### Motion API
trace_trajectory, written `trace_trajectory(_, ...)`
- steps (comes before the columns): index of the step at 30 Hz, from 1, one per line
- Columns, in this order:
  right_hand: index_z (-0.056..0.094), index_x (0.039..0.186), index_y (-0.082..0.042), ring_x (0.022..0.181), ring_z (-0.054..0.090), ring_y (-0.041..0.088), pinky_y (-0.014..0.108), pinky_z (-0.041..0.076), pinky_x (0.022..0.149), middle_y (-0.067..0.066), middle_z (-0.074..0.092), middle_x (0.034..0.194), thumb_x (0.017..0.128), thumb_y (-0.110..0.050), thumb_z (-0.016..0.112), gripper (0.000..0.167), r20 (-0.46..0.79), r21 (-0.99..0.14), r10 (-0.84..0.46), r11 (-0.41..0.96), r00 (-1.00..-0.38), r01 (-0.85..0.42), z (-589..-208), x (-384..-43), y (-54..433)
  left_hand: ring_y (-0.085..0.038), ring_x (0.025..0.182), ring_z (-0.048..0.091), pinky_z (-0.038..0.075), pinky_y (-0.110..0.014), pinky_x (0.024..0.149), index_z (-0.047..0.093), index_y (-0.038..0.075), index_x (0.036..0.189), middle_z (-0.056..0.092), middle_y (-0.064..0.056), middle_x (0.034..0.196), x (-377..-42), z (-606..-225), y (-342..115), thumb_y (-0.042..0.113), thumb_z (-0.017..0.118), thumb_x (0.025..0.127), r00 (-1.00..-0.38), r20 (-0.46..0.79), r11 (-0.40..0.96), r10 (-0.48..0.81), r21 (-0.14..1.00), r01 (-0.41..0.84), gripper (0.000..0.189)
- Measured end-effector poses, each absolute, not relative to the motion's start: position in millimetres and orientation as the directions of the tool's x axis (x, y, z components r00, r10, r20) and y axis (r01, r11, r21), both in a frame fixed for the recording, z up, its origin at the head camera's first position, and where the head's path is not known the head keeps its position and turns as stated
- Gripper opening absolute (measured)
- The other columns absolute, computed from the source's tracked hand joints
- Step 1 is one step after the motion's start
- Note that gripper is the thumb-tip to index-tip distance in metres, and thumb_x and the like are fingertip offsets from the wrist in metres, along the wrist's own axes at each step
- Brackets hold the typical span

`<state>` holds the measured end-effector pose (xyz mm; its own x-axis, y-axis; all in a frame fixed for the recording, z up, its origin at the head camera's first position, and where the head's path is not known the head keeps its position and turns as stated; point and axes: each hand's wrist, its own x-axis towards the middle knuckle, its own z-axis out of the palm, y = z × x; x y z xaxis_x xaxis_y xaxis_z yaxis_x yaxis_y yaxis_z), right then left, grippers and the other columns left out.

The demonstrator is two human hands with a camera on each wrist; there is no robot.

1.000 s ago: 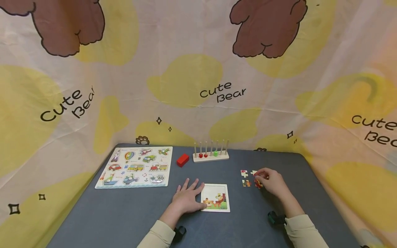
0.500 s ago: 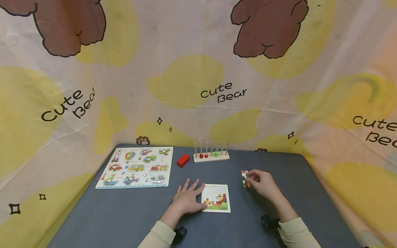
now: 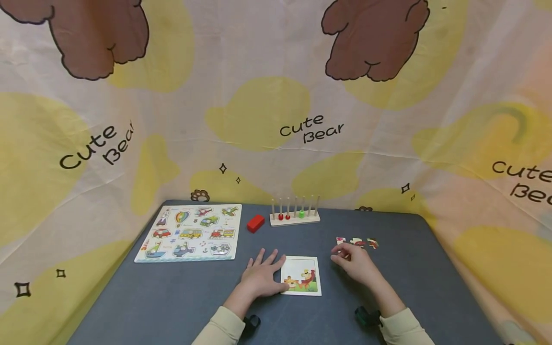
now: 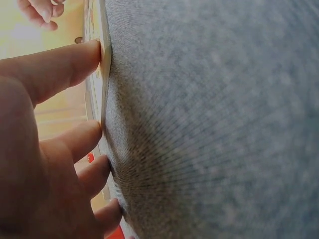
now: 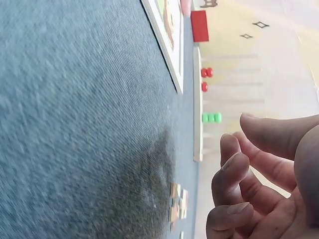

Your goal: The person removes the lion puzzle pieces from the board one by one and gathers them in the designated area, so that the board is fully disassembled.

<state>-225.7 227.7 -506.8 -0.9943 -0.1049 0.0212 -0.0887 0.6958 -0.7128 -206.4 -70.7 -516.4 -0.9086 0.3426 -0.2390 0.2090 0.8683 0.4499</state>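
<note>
My left hand (image 3: 260,279) lies spread at the left side of a small framed jigsaw puzzle (image 3: 300,263). In the left wrist view its thumb and index fingertips touch the edge of the puzzle board (image 4: 105,64). Animal picture pieces fill the lower part of the frame; its upper part is white. To the right, my right hand (image 3: 355,265) hovers with loosely bent fingers, thumb and fingertips a little apart. Nothing shows between them in the right wrist view. Loose jigsaw pieces (image 3: 357,242) lie just beyond this hand, which may hide others; several pieces (image 5: 174,211) show in the right wrist view.
A vehicle picture board (image 3: 187,233) lies at the back left of the grey table (image 3: 172,302). Near the back edge are a red block (image 3: 256,224) and a pegged wooden stand (image 3: 295,218) with red and green beads. A printed cloth (image 3: 258,115) hangs behind.
My right hand has moved left and slightly nearer from over the loose pieces, uncovering those at the back right. The left hand and the framed puzzle have stayed in place.
</note>
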Motion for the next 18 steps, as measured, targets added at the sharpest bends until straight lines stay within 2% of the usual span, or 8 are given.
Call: trace_trajectory(18, 0.073, 0.104, -0.014, 0.066, 0.052, 0.015, 0.026, 0.043, 0.055, -0.003, 0.061, 0.078, 0.092, -0.019, 0.075, 0.014, -0.025, -0.733, -0.17, 0.673, -0.985, -0.097, -517.6, -217.7, 202.5, -0.04, 0.156, 0.011, 0.013, -0.066, 0.121, 0.041, 0.026, 0.156, 0.029, -0.004, 0.166, -207.3, -514.7, -69.5, 0.055, 0.072, 0.084, -0.901, -0.257, 0.874, 0.349, 0.436, 0.215, 0.084)
